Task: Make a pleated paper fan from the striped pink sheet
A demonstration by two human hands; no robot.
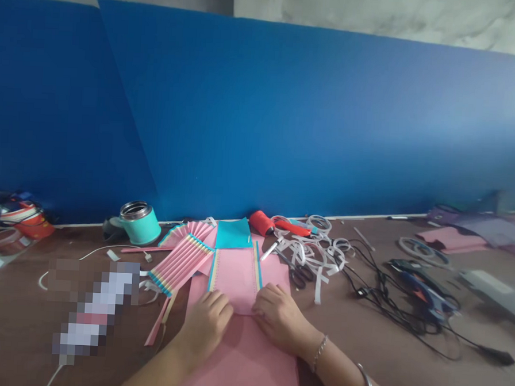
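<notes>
A pink paper strip point(236, 275) with blue and yellow side borders lies on a larger pink sheet point(240, 359). My left hand point(206, 324) grips the strip's near left corner with curled fingers. At the near right corner, my right hand point(282, 318) is closed on the same edge; its fingertips are partly hidden. The near edge looks slightly raised between the hands. A turquoise piece point(233, 234) covers the strip's far end. Left of it lies a pleated pink paper piece point(180, 264) with blue and yellow ends, beside a second pleated fan point(195, 234).
Behind the papers are a turquoise mug point(140, 224), a red roll point(262, 222) and tangled white strips point(323, 251). Scissors point(300, 274) lie right of the sheet. Black cables point(382, 291) and a glue gun point(427, 294) lie farther right. A blue panel point(287, 119) stands behind.
</notes>
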